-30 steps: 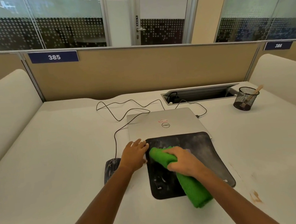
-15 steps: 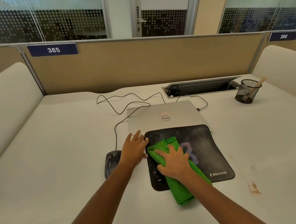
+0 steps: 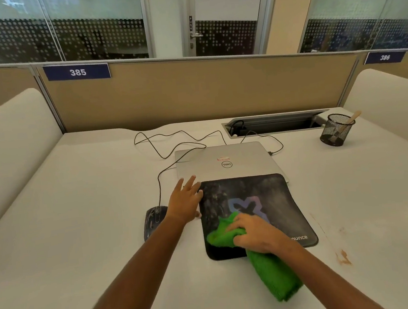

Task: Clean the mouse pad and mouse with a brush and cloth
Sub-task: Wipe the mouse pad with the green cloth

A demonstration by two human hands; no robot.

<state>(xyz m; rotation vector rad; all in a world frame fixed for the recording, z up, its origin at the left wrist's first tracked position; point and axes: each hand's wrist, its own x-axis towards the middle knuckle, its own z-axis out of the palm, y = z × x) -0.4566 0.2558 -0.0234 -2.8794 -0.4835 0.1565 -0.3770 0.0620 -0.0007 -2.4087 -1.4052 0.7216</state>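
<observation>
Right hand [image 3: 257, 237] working a fuzzy green cloth [image 3: 273, 273] over the black rectangular mouse pad [image 3: 265, 198].
Its fingers are curled round the bunched cloth on the pad's near-left part (the tail trails onto the pale bench [image 3: 78, 217]). The left hand [image 3: 185, 201] lies flat at the pad's left edge, fingers spread apart; the dark corded mouse [image 3: 154, 220] sits just beside that wrist.

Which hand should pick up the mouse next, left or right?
Left, probably. The left hand lies open at the left edge of the pad, and the mouse sits right beside that wrist. The right hand is farther off, over the pad, gripping the cloth.
</observation>
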